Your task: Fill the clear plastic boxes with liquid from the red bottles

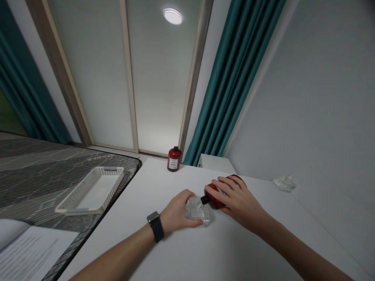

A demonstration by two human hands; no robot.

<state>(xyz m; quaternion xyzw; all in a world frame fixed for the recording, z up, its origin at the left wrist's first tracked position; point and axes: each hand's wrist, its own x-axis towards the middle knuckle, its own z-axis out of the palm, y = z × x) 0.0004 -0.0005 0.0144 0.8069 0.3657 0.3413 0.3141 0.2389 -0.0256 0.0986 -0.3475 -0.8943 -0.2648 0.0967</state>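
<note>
My left hand [178, 212], with a dark watch on its wrist, grips a small clear container [197, 209] over the white table [158, 253]. What is inside the container cannot be made out. My right hand [234, 199] is wrapped over a red bottle [213, 191] with a black neck or cap. That bottle is tipped on its side, its black end pointing left at the container's top edge. Fingers cover most of its body. Farther back, another red bottle [173, 160] with a white label and black cap stands upright on the table.
A white perforated basket [113, 193] sits on the grey patterned surface at left, near an open book [35, 253]. Crumpled clear plastic [284, 182] lies at the table's right edge by the wall. A white cabinet [216, 163] stands behind the table.
</note>
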